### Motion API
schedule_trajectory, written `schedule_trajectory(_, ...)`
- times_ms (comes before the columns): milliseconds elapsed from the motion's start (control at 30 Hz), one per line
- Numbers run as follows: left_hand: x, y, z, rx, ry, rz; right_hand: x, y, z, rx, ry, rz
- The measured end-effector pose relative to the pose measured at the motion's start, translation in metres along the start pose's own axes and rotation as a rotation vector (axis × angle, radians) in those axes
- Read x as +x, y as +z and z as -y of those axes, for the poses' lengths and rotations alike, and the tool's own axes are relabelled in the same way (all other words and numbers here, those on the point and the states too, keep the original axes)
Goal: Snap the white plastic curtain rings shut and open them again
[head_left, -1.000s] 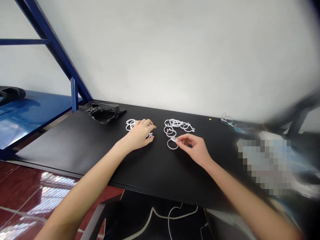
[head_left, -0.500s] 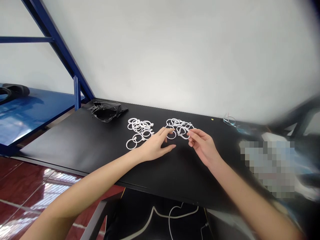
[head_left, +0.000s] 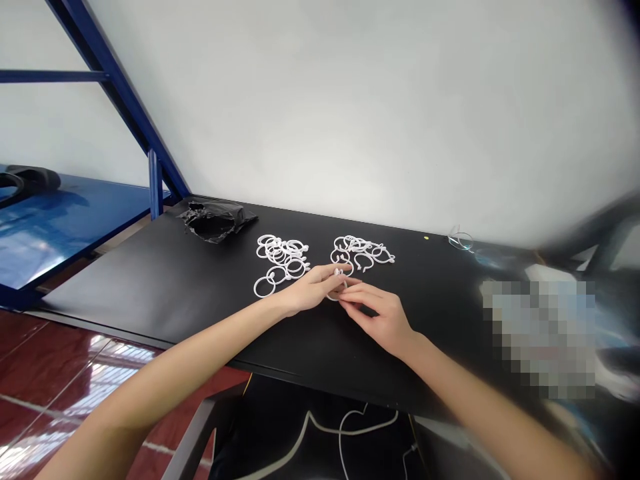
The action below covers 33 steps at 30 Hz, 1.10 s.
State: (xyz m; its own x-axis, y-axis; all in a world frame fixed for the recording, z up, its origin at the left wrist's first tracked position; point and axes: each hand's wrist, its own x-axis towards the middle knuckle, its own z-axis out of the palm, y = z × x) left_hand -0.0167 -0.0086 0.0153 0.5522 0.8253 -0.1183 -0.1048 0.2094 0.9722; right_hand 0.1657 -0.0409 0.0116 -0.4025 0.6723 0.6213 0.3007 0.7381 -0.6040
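Note:
Between my two hands, just above the black table, is a white plastic ring, partly covered by fingers. My left hand pinches its left and upper side. From the right, my right hand grips the ring's other side with thumb and fingertips. Left of my left hand lies a pile of white rings, several of them overlapping. A second group of white rings lies beyond my hands; at least one there has a gap with small knobs at its ends.
A torn black plastic bag lies at the back left. Eyeglasses rest near the wall at right, with a blurred plastic package closer in. A blue metal frame stands at left. White cables hang below the front edge.
My right hand has moved left and nearer, bringing a white ring from the right group to my left hand. My left hand has closed from an open pose onto that ring.

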Motion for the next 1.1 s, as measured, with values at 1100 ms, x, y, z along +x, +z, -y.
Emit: schedule_trajectory(1100, -0.011, 0.005, 0.006, 1.219, 0.800, -0.114, -0.008, 0.006, 0.013, 0.215, 0.189, -0.167)
